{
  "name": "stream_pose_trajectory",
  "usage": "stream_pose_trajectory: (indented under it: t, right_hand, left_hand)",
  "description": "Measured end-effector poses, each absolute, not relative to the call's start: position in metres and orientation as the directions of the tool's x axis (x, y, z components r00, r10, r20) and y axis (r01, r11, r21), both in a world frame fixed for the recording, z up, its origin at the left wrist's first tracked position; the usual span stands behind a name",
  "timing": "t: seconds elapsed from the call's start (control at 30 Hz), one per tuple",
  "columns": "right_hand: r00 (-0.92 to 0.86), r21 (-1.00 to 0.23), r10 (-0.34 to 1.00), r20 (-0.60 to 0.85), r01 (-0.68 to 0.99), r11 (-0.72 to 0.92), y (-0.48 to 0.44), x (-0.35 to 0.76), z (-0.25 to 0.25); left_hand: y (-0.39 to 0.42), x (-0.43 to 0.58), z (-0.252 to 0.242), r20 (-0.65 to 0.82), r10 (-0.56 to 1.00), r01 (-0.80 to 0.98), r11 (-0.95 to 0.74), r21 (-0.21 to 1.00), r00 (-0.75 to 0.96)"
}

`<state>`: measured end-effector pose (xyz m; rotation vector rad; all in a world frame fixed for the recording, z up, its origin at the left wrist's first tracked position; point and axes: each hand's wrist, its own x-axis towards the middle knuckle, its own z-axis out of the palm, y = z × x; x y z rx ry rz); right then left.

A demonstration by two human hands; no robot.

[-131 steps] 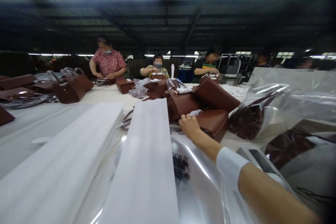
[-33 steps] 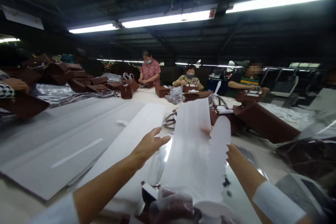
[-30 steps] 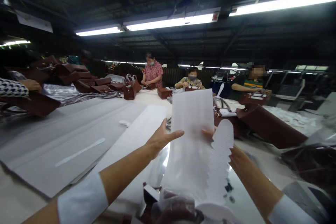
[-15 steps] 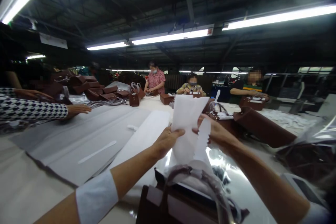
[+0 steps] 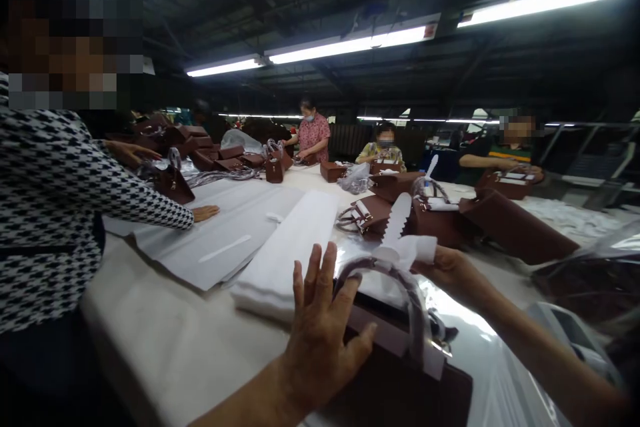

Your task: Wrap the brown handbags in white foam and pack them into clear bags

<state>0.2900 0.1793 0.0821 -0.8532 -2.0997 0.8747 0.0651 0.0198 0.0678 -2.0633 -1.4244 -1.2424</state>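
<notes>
A dark brown handbag (image 5: pixel 400 380) with plastic-wrapped handles stands nearest me. My left hand (image 5: pixel 327 327) lies over its left side, fingers spread, the index finger by the wrapped handle (image 5: pixel 415 307). To the right, my right hand (image 5: pixel 443 263) pinches a white sheet (image 5: pixel 423 249), which hangs folded above the bag's handle. A white notched strip (image 5: pixel 397 220) sticks up behind the handle, partly covered by the sheet. Its lower end is hidden.
White foam sheets (image 5: pixel 295 247) are stacked left of the bag, beside grey sheets (image 5: pixel 225 240) on the table. A person in a checked sleeve (image 5: pixel 145 187) reaches in at the left. More brown bags (image 5: pixel 515 223) lie ahead; a grey device (image 5: pixel 575 333) is at the right.
My left hand has let go of the white sheet and moved down to the bag, fingers spread. The sheet has lowered in my right hand. The view has turned left, showing more of the person there.
</notes>
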Motion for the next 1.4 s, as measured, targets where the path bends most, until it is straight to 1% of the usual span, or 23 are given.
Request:
stream_pose_trajectory:
  t: [0.1,0.2,0.23,0.33,0.43,0.5,0.53,0.57,0.6,0.67,0.7,0.77,0.83,0.9,0.97,1.07,1.23,1.3,1.4]
  right_hand:
    - [-0.547,-0.657,0.731,0.408,0.380,0.651,0.176,0.292,0.075]
    - [-0.579,-0.494,0.668,0.468,0.455,0.741,0.171,0.297,0.072]
    - [-0.587,-0.461,0.652,0.481,0.463,0.757,0.169,0.297,0.073]
    - [-0.643,-0.407,0.590,0.489,0.430,0.806,0.159,0.289,0.081]
    - [-0.767,-0.324,0.455,0.452,0.334,0.885,0.150,0.269,0.099]
    - [-0.820,-0.302,0.385,0.423,0.273,0.913,0.146,0.258,0.111]
    - [-0.824,-0.306,0.378,0.422,0.262,0.915,0.143,0.257,0.115]
    - [-0.801,-0.318,0.402,0.444,0.278,0.906,0.140,0.258,0.117]
    - [-0.745,-0.338,0.462,0.482,0.329,0.882,0.135,0.262,0.118]
    - [-0.575,-0.401,0.627,0.525,0.482,0.779,0.118,0.275,0.114]
    - [-0.503,-0.432,0.698,0.510,0.552,0.713,0.107,0.281,0.109]
    - [-0.464,-0.471,0.793,0.395,0.639,0.608,0.082,0.288,0.095]
    - [-0.457,-0.487,0.845,0.277,0.691,0.534,0.061,0.285,0.078]
    - [-0.374,-0.506,0.898,0.232,0.742,0.440,0.047,0.274,0.064]
    - [-0.295,-0.505,0.923,0.248,0.773,0.383,0.040,0.264,0.055]
    - [-0.288,-0.487,0.914,0.286,0.778,0.397,0.036,0.256,0.052]
    - [-0.265,-0.493,0.913,0.311,0.776,0.393,0.037,0.257,0.054]
    - [-0.256,-0.505,0.919,0.300,0.774,0.381,0.040,0.258,0.054]
    - [-0.236,-0.520,0.927,0.291,0.774,0.361,0.045,0.259,0.054]
  left_hand:
    - [0.025,0.085,0.056,0.777,0.628,0.921,-0.325,0.215,0.040]
    - [0.031,0.097,0.054,0.761,0.647,0.926,-0.259,0.276,-0.046]
    - [0.032,0.100,0.055,0.755,0.652,0.925,-0.242,0.295,-0.070]
    - [0.036,0.111,0.059,0.738,0.659,0.912,-0.198,0.360,-0.148]
    - [0.041,0.119,0.064,0.734,0.642,0.891,-0.172,0.419,-0.221]
    - [0.044,0.121,0.066,0.739,0.638,0.884,-0.194,0.425,-0.215]
    - [0.045,0.120,0.067,0.743,0.638,0.879,-0.215,0.425,-0.203]
    - [0.045,0.119,0.067,0.746,0.638,0.872,-0.239,0.428,-0.192]
    - [0.045,0.118,0.067,0.750,0.635,0.863,-0.261,0.433,-0.184]
    - [0.046,0.116,0.066,0.762,0.623,0.848,-0.296,0.440,-0.177]
    - [0.047,0.115,0.066,0.765,0.622,0.844,-0.309,0.438,-0.170]
    - [0.049,0.116,0.066,0.766,0.624,0.842,-0.324,0.432,-0.153]
    - [0.049,0.117,0.068,0.765,0.628,0.846,-0.326,0.422,-0.139]
    - [0.044,0.115,0.070,0.768,0.627,0.866,-0.308,0.395,-0.127]
    - [0.032,0.109,0.073,0.779,0.618,0.897,-0.282,0.340,-0.102]
    - [0.007,0.097,0.077,0.801,0.598,0.930,-0.276,0.242,-0.031]
    - [-0.010,0.099,0.069,0.810,0.586,0.930,-0.302,0.209,0.008]
    - [-0.009,0.103,0.060,0.826,0.556,0.931,-0.344,0.125,0.095]
    - [-0.015,0.099,0.052,0.842,0.460,0.890,-0.453,-0.052,0.283]
